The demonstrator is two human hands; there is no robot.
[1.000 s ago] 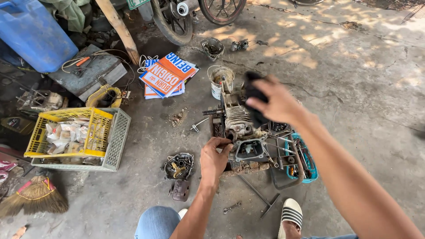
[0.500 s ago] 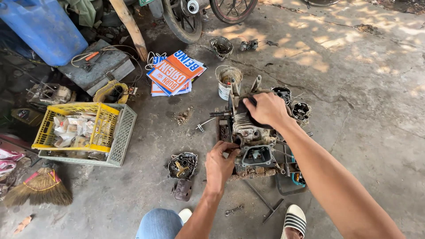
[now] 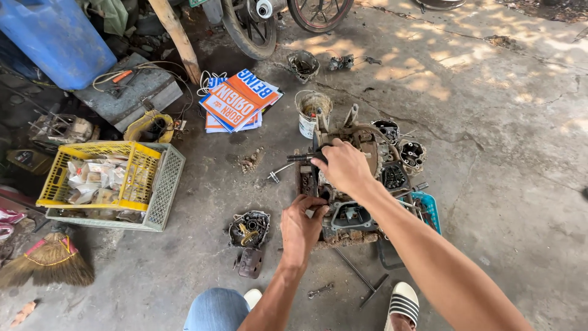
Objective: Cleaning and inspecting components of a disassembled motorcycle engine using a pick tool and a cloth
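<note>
Engine block (image 3: 352,184) sat on the concrete floor (image 3: 502,159), centre of scene, dirty, partly stripped. Right hand (image 3: 344,167) was on its far-left top, grip closed around a dark handle-like tool (image 3: 304,157) sticking out to the left. Left hand (image 3: 301,228) was at the near-left edge of the block, fingers curled onto the casing; whether it actually clamped anything, could not tell.

Loose bits around it: round engine cover (image 3: 249,228) on the floor just left of the left hand, smaller dark part (image 3: 250,262) near side of that. Two cylinder parts (image 3: 411,153) just right of the block, teal tray (image 3: 427,208) behind the right forearm. White bucket (image 3: 313,111) just beyond the block. Small spanner (image 3: 321,290) and a long T-bar (image 3: 362,281) lay near the sandal (image 3: 404,303).

Left side: yellow crate (image 3: 92,175) with packets, nested in a grey crate (image 3: 164,190), broom (image 3: 46,263) near it. Orange and blue signs (image 3: 237,99) stacked far-left of the block, blue drum (image 3: 55,37) at far left, motorcycle wheel (image 3: 245,30) at far centre
</note>
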